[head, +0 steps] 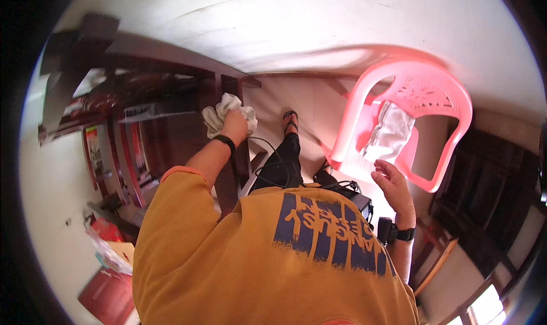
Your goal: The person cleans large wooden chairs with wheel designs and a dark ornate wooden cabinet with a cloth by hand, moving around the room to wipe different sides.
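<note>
My left hand (235,126) grips a crumpled whitish cloth (217,115) against the edge of a dark wooden furniture piece (236,166). On the right, my right hand (391,184) hangs near the front of a pink plastic armchair (463,98), its fingers apart and slightly curled, with nothing in them. A light grey folded cloth (391,132) lies on the chair's seat, just beyond those fingertips.
Black cables (277,154) hang around my legs beside a black box-like device (359,203). A pale wall (299,30) rises ahead. Dark wooden furniture (483,188) stands at the right; a red box-like object (107,297) and plastic bag (111,256) are at lower left.
</note>
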{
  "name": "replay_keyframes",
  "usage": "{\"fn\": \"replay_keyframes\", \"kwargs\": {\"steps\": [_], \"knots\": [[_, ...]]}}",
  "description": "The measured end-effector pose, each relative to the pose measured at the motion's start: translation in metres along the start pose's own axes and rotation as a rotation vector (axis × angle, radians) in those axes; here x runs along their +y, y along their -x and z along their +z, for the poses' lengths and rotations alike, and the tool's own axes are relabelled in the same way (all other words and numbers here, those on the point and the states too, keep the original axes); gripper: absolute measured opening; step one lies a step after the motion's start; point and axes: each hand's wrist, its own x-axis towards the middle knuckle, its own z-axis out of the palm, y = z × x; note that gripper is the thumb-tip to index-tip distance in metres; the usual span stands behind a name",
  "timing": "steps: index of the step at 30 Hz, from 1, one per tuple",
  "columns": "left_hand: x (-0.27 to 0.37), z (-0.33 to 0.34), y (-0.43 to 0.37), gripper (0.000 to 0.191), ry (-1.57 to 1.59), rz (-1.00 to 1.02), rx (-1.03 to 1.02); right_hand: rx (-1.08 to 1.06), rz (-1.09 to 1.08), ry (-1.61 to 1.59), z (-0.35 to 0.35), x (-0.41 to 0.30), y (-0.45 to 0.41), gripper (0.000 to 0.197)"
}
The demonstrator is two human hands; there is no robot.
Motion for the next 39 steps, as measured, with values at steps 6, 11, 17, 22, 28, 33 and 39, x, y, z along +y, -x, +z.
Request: {"fn": "replay_keyframes", "kwargs": {"steps": [6,11,17,22,28,33,39], "knots": [[0.095,0.040,0.108,0.019,0.134,-0.111,0.023,-0.113,-0.149,0.179,-0.030,0.007,0.007,0.045],[0.182,0.073,0.188,0.018,0.304,-0.242,0.020,-0.229,-0.236,0.256,-0.044,0.017,0.011,0.046],[0.255,0.075,0.255,0.015,0.460,-0.413,-0.099,-0.370,-0.321,0.344,-0.027,0.009,0.013,0.044],[0.270,0.062,0.295,0.024,0.979,-0.819,-0.439,-0.511,-0.430,0.450,0.004,-0.015,0.017,0.045],[0.278,0.105,0.336,0.042,1.949,-1.369,0.154,-0.607,-0.488,0.538,0.059,-0.048,0.034,0.046],[0.276,0.122,0.317,0.046,1.834,-1.340,0.377,-0.722,-0.526,0.572,0.111,-0.061,0.047,0.044],[0.299,0.126,0.341,0.053,1.902,-1.246,0.259,-0.911,-0.516,0.653,0.182,-0.079,0.073,0.040]]}}
